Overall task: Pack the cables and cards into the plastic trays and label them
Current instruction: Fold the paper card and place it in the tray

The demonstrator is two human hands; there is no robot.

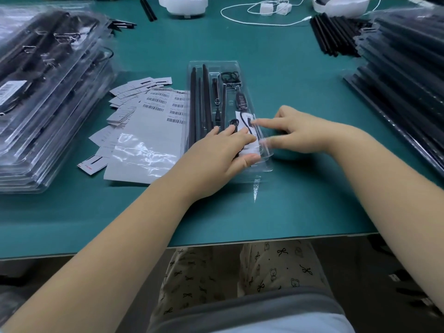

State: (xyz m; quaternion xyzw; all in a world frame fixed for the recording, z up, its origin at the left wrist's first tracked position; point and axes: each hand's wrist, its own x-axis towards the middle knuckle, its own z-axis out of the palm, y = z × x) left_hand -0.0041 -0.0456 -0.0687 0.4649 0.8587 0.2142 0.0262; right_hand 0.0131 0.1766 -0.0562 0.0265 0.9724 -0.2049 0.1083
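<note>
Head view: a clear plastic tray lies lengthwise at the centre of the green desk. It holds long black rods along its left side, a coiled black cable at the far end, and a white card at the near end. The left hand rests flat on the near end of the tray, fingers straight and spread, pressing down. The right hand is at the tray's right edge, index finger extended onto the card; its thumb is blurred, so its grip cannot be told. Left of the tray lie a sheet of barcode labels and loose cards. Stacks of filled trays stand at far left; another stack stands at right.
</note>
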